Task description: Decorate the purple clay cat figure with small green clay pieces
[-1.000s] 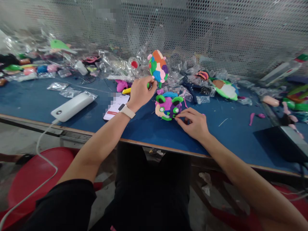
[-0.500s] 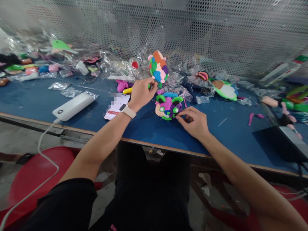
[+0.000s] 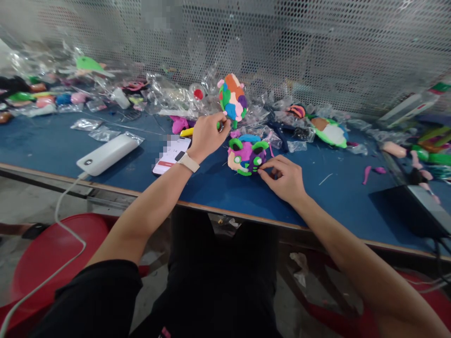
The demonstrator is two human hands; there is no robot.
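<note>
A multicoloured clay animal head [image 3: 242, 156], with green-and-black ears and green-rimmed white eyes, rests on the blue tabletop, its face towards me. At its right cheek, my right hand [image 3: 283, 178] has thumb and forefinger pinched close together; whatever lies between the tips is too small to make out. My left hand [image 3: 209, 136], wearing a watch on a pale strap, is closed just left of the head. A small green and dark clay piece [image 3: 220, 126] shows within its fingers. Right behind that hand stands a patchwork clay figure [image 3: 232, 96] on a green support.
Left of my arm lie a phone [image 3: 172, 155] and a cabled white power bank [image 3: 111, 154]. Clear plastic wrappers [image 3: 169, 96] and clay lumps line the back by a perforated metal screen [image 3: 282, 47]. A black box-like device [image 3: 408, 206] sits at right, near the table edge.
Hardly anything differs. Both hands keep their places and finger closure, and the clay head stays put; the view has shifted very slightly.
</note>
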